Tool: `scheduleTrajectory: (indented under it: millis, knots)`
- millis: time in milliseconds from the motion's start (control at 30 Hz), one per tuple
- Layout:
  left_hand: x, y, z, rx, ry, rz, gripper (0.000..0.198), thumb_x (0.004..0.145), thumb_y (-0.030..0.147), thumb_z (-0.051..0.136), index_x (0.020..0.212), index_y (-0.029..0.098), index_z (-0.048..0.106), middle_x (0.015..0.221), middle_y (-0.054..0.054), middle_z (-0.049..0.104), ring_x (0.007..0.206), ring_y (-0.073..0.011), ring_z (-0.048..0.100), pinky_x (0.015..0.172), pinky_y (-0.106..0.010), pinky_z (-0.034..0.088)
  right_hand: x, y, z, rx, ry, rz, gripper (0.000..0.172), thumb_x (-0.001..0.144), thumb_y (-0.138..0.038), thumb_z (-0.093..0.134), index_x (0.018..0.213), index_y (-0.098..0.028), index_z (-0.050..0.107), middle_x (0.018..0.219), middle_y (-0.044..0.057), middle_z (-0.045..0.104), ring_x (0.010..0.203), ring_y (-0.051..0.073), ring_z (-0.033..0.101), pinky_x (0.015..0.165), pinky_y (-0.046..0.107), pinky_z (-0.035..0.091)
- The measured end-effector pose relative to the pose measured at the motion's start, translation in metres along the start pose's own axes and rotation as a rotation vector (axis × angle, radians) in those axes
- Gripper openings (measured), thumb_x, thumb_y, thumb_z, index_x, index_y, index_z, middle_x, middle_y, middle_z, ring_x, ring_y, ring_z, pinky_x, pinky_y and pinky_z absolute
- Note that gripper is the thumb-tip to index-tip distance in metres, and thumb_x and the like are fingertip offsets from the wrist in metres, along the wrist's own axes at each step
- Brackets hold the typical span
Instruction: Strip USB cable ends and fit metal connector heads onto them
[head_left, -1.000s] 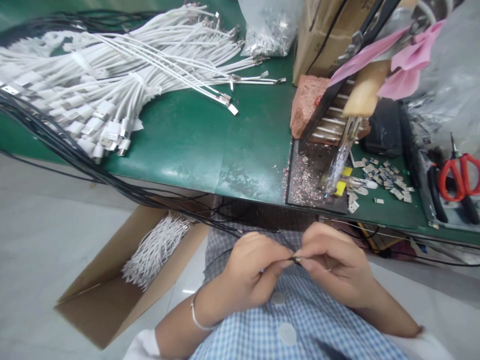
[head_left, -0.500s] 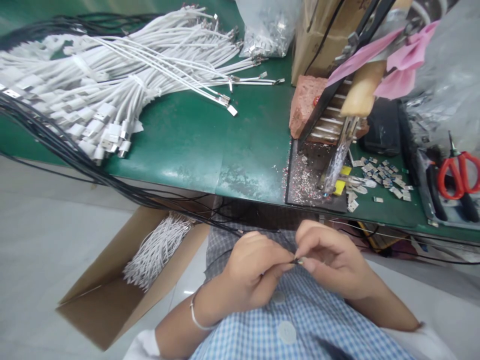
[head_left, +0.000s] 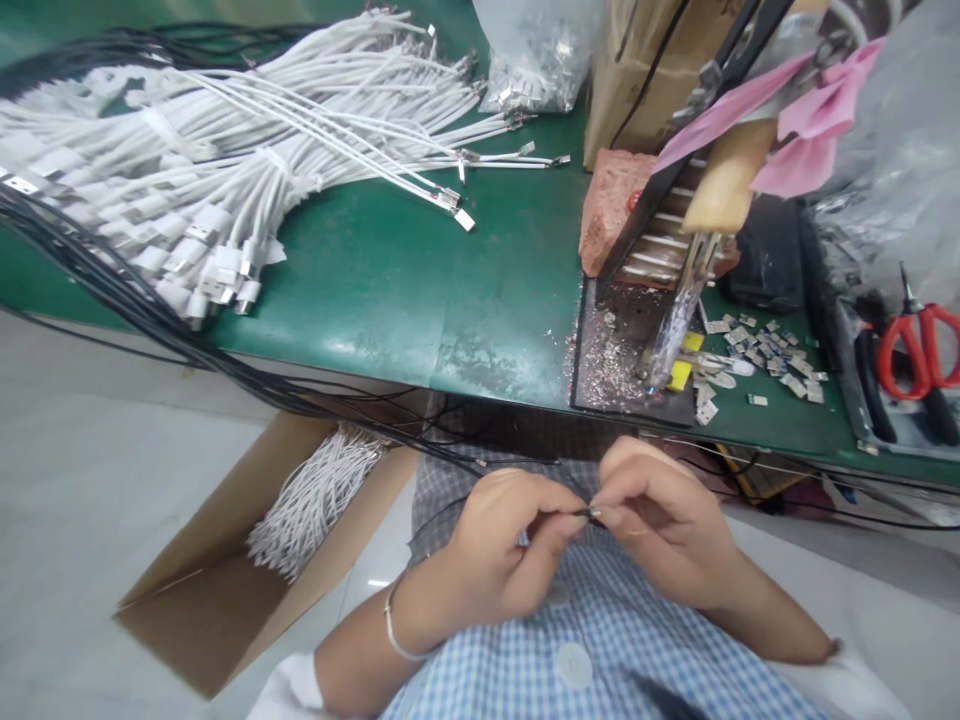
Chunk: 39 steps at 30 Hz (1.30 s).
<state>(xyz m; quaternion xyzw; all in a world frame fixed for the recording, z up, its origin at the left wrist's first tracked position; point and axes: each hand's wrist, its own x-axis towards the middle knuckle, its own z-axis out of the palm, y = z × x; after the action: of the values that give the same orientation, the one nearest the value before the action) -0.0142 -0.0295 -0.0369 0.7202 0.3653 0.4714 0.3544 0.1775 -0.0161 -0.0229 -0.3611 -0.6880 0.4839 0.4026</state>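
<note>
Low over my lap, in front of the table edge, both hands meet fingertip to fingertip. My left hand (head_left: 510, 545) pinches a thin black cable (head_left: 584, 513) close to its end. At that same end, the thumb and forefinger of my right hand (head_left: 667, 525) are closed on the tip. Fingers cover most of the tip, so its fine details cannot be made out. A bundle of black cables (head_left: 225, 365) hangs over the table edge to the left of my hands.
White USB cables (head_left: 360, 120) pile on the green table (head_left: 375, 290). A cardboard box (head_left: 217, 630) below holds more. At right are a yellow-handled soldering iron (head_left: 727, 175), a brick (head_left: 611, 215), small metal connectors (head_left: 780, 350) and red-handled cutters (head_left: 911, 350). A plastic bag (head_left: 536, 60) stands behind.
My fingertips have shifted slightly at the cable end, and the right hand has turned a little. Both hands keep their pinch. The table things look the same.
</note>
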Motion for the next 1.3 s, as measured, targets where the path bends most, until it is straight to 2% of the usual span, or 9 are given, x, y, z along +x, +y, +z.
scheduleTrajectory:
  millis: [133, 267, 333, 367, 433, 500, 567, 800, 1300]
  knots:
    - [0.002, 0.000, -0.001, 0.001, -0.008, 0.024, 0.006, 0.098, 0.018, 0.054, 0.095, 0.018, 0.060, 0.067, -0.001, 0.069, 0.054, -0.0124, 0.060, 0.056, -0.025, 0.045, 0.001, 0.001, 0.002, 0.095, 0.009, 0.042, 0.017, 0.099, -0.029, 0.056, 0.087, -0.021, 0.064, 0.076, 0.000, 0.055, 0.066, 0.013, 0.053, 0.057, 0.024, 0.043]
    - [0.005, -0.001, -0.006, -0.005, -0.164, 0.124, 0.011, 0.099, 0.018, 0.050, 0.097, 0.017, 0.061, 0.070, -0.002, 0.072, 0.056, -0.0132, 0.062, 0.055, -0.029, 0.040, 0.008, -0.001, -0.011, 0.227, -0.204, 0.189, 0.030, 0.097, -0.041, 0.060, 0.077, -0.018, 0.064, 0.073, 0.000, 0.054, 0.063, 0.012, 0.050, 0.055, 0.024, 0.040]
    - [0.006, -0.001, -0.008, -0.014, -0.248, 0.145, 0.013, 0.099, 0.017, 0.050, 0.097, 0.017, 0.062, 0.069, -0.001, 0.071, 0.056, -0.0131, 0.063, 0.055, -0.029, 0.039, 0.010, -0.001, -0.016, 0.259, -0.334, 0.216, 0.033, 0.097, -0.042, 0.060, 0.075, -0.018, 0.064, 0.072, 0.000, 0.054, 0.062, 0.011, 0.050, 0.054, 0.023, 0.040]
    - [0.007, -0.001, -0.009, -0.013, -0.257, 0.133, 0.012, 0.099, 0.016, 0.050, 0.096, 0.017, 0.062, 0.069, -0.001, 0.071, 0.056, -0.0130, 0.063, 0.056, -0.029, 0.040, 0.011, -0.001, -0.016, 0.263, -0.345, 0.220, 0.033, 0.097, -0.042, 0.060, 0.075, -0.018, 0.065, 0.071, 0.000, 0.055, 0.061, 0.011, 0.051, 0.053, 0.023, 0.040]
    - [0.007, 0.001, -0.010, 0.004, -0.195, 0.064, 0.009, 0.097, 0.015, 0.054, 0.095, 0.018, 0.062, 0.071, -0.001, 0.072, 0.058, -0.0131, 0.064, 0.057, -0.027, 0.044, 0.010, 0.001, -0.013, 0.230, -0.212, 0.212, 0.029, 0.095, -0.040, 0.063, 0.077, -0.019, 0.066, 0.072, 0.000, 0.057, 0.062, 0.011, 0.054, 0.054, 0.023, 0.043]
    - [0.006, 0.003, -0.010, 0.030, -0.076, -0.022, 0.007, 0.095, 0.014, 0.057, 0.094, 0.019, 0.062, 0.073, -0.001, 0.073, 0.061, -0.0130, 0.065, 0.059, -0.025, 0.047, 0.006, 0.002, -0.007, 0.130, 0.023, 0.165, 0.020, 0.093, -0.034, 0.067, 0.080, -0.020, 0.068, 0.074, 0.001, 0.059, 0.064, 0.013, 0.056, 0.055, 0.023, 0.045]
    - [0.006, 0.003, -0.009, 0.052, 0.009, -0.068, 0.006, 0.095, 0.014, 0.058, 0.093, 0.019, 0.062, 0.073, -0.001, 0.072, 0.061, -0.0129, 0.065, 0.058, -0.024, 0.049, 0.002, 0.002, -0.002, 0.006, 0.137, 0.082, 0.008, 0.092, -0.024, 0.067, 0.085, -0.021, 0.070, 0.074, 0.001, 0.061, 0.066, 0.014, 0.058, 0.056, 0.024, 0.047]
    - [0.007, 0.004, -0.008, 0.072, 0.008, -0.055, 0.006, 0.094, 0.013, 0.060, 0.091, 0.018, 0.062, 0.070, 0.000, 0.070, 0.058, -0.0122, 0.062, 0.057, -0.023, 0.047, 0.004, -0.005, 0.001, -0.170, 0.066, -0.070, 0.016, 0.089, -0.009, 0.061, 0.098, -0.020, 0.068, 0.080, 0.002, 0.063, 0.066, 0.013, 0.060, 0.055, 0.024, 0.050]
    - [0.009, 0.004, -0.010, 0.148, -0.046, 0.005, 0.008, 0.091, 0.010, 0.059, 0.093, 0.017, 0.063, 0.066, 0.000, 0.068, 0.055, -0.0125, 0.058, 0.055, -0.024, 0.043, 0.008, -0.006, -0.010, -0.168, -0.054, -0.053, 0.017, 0.089, -0.007, 0.060, 0.097, -0.021, 0.067, 0.080, 0.002, 0.064, 0.068, 0.013, 0.061, 0.056, 0.023, 0.049]
